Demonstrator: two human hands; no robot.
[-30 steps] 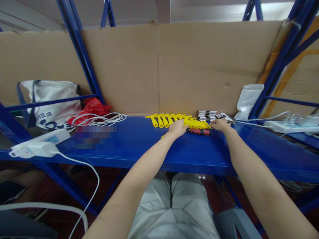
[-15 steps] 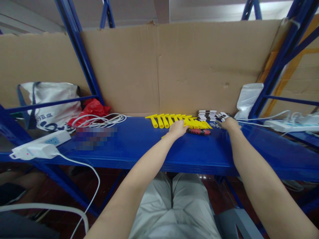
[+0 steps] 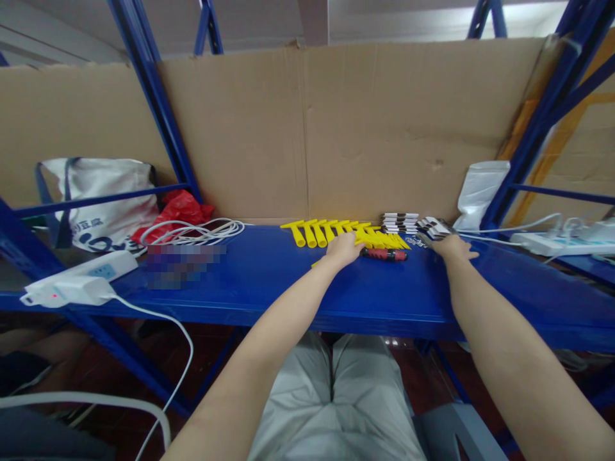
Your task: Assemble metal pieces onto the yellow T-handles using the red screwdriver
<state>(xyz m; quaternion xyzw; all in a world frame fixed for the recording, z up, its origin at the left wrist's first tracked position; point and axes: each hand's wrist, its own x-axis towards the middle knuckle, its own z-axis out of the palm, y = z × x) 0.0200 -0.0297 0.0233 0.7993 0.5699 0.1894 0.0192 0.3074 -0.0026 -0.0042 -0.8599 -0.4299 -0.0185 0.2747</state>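
My left hand (image 3: 343,249) is closed over the blue shelf, its fingers wrapped around a yellow T-shaped piece (image 3: 314,264) whose end shows beside the wrist. Just beyond it lies a row of yellow T-shaped pieces (image 3: 321,234), partly covered by the hand. A red and black screwdriver-like tool (image 3: 384,254) rests to its right. My right hand (image 3: 452,247) reaches low to the shelf with its outer finger spread; its fingertips are partly hidden. Close to them are small dark metal bits (image 3: 425,240), too small to name, and black-and-white strips (image 3: 434,227).
A stack of black-and-white pieces (image 3: 400,223) stands by the cardboard wall (image 3: 375,128). At the right is a white plastic bag (image 3: 480,195); at the left, a cloth bag (image 3: 108,198), red plastic bag (image 3: 180,214), white cable (image 3: 206,232) and power strip (image 3: 106,266).
My right hand has shifted slightly right and its outer finger has spread away. More of the black-and-white strips show beside it. My left hand has hardly moved.
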